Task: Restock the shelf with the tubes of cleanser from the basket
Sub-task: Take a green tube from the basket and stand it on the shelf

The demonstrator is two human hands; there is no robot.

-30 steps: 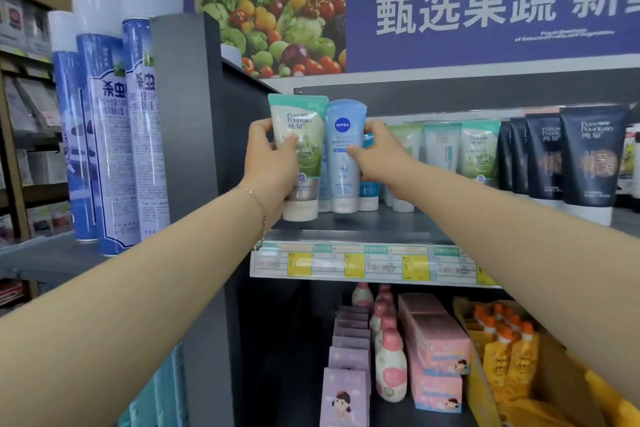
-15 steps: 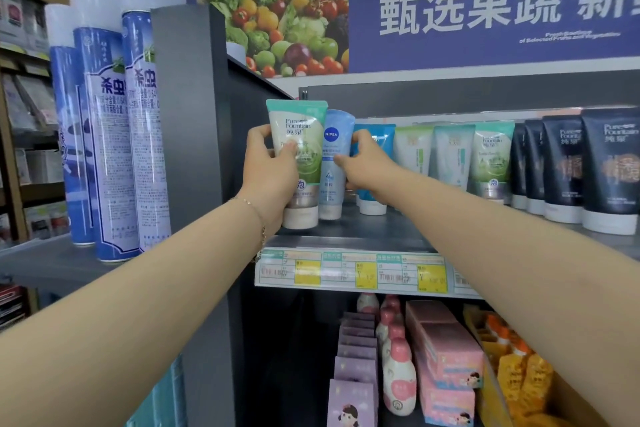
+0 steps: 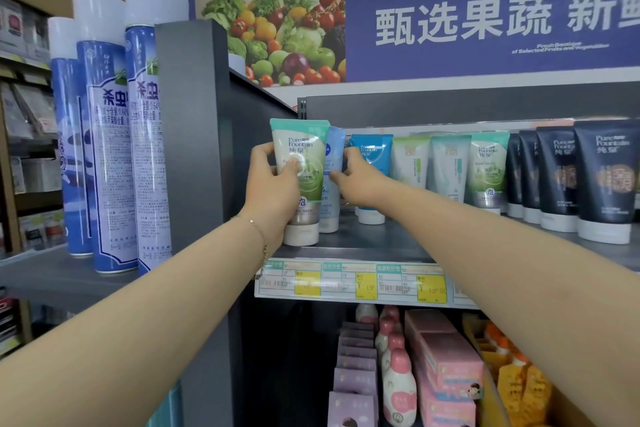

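A green and white cleanser tube (image 3: 303, 170) stands cap-down at the left end of the grey shelf (image 3: 374, 243). My left hand (image 3: 273, 184) grips it, thumb across its front. Just behind it stands a pale blue Nivea tube (image 3: 331, 198), turned edge-on; my right hand (image 3: 360, 180) pinches its right edge. A darker blue tube (image 3: 372, 156) stands to the right, behind my right hand. The basket is out of view.
More tubes line the shelf to the right: pale green ones (image 3: 450, 166) and dark navy ones (image 3: 602, 177). Tall blue spray cans (image 3: 104, 135) stand on the neighbouring shelf at left, past a grey side panel (image 3: 194, 135). Price labels (image 3: 349, 281) run along the edge; pink boxes (image 3: 443, 367) below.
The Nivea tube has been turned from facing front to edge-on and slid back behind the green tube. My right hand moved with it. The camera shifted left, showing more of the shelf's row.
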